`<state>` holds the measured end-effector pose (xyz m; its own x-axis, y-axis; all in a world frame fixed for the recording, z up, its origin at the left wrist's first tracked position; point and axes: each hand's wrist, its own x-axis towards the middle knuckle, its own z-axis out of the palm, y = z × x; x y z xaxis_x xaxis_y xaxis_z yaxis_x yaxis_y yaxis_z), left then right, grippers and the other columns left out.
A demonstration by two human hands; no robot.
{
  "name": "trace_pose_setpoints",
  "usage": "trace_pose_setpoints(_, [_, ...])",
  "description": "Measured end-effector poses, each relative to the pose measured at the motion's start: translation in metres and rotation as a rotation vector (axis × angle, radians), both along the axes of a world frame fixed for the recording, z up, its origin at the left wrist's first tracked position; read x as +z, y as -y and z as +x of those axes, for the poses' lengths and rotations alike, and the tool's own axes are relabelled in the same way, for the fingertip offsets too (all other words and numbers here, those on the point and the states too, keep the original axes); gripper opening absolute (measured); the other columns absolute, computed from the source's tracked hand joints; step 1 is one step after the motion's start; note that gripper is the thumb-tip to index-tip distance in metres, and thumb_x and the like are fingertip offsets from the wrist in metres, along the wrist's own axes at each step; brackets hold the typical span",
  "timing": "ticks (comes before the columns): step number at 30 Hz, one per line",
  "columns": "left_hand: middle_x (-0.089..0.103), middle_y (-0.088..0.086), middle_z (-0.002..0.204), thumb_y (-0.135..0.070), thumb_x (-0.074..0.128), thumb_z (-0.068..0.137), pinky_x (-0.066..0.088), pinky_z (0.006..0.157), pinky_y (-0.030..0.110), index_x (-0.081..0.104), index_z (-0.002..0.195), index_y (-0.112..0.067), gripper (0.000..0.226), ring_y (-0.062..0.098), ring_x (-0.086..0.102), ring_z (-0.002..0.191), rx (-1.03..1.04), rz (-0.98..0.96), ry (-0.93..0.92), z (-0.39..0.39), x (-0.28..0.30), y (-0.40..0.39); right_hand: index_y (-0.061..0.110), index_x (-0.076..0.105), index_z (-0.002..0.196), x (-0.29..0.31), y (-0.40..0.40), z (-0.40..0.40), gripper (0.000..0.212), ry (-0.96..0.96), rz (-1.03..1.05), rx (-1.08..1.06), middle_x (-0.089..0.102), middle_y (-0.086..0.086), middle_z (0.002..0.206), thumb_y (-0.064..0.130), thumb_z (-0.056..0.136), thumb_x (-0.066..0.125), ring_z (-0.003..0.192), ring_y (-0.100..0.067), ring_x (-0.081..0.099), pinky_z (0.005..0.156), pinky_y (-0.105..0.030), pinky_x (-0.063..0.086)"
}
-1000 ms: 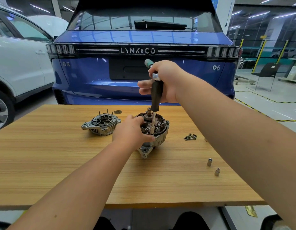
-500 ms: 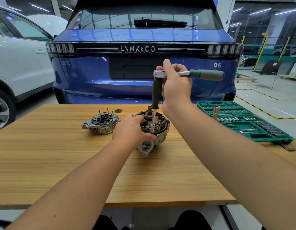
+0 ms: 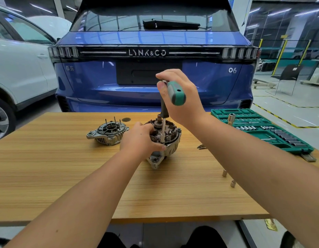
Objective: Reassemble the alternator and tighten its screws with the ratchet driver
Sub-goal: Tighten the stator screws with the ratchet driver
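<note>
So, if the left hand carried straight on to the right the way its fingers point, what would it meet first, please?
The left hand already grips the alternator, so that blocks it at once; the driver shaft stands just beyond its fingertips, though depth is unclear.

My left hand (image 3: 140,138) and the upright ratchet driver (image 3: 163,128) crowd the alternator (image 3: 168,140), and the loose end cover (image 3: 108,133) blocks its left side. To the right, screws (image 3: 201,146), two small sockets (image 3: 224,173) and the green socket case (image 3: 258,129) stand in my way; the near table (image 3: 65,185) lies open.
</note>
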<state>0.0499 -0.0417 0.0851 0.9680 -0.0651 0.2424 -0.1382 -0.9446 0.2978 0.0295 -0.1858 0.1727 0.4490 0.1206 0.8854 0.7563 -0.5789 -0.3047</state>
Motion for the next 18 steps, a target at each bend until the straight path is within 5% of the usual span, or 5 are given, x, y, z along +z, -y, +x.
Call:
trace_pose_setpoints(8, [0.044,-0.010,0.111,-0.077,0.076,0.064,0.043,0.067,0.033,0.055,0.133,-0.036,0.083,0.021,0.056,0.107,-0.003,-0.013,-0.003,0.001,0.000,0.000,0.003,0.064,0.124,0.006,0.005,0.002,0.029,-0.063,-0.103,-0.038,0.063,-0.008,0.124,0.002,0.096,0.060,0.106,-0.021,0.060,0.087,-0.041,0.053])
trace_pose_setpoints(14, [0.039,-0.012,0.106,-0.077,0.077,0.063,0.043,0.068,0.033,0.056,0.132,-0.037,0.083,0.021,0.056,0.105,-0.009,-0.017,0.005,0.002,-0.002,-0.001,0.014,0.056,0.138,0.024,0.003,0.002,0.056,-0.051,-0.469,-0.247,0.060,-0.004,0.123,0.048,0.101,0.033,0.106,-0.025,0.053,0.084,-0.041,0.047])
trace_pose_setpoints(18, [0.045,-0.010,0.113,-0.077,0.076,0.063,0.045,0.068,0.032,0.055,0.133,-0.037,0.084,0.022,0.056,0.107,-0.012,-0.020,0.005,0.004,-0.004,-0.001,0.022,0.055,0.138,0.035,0.003,0.003,0.056,-0.061,-0.629,-0.324,0.056,-0.001,0.115,0.050,0.104,0.020,0.104,-0.022,0.047,0.081,-0.035,0.038])
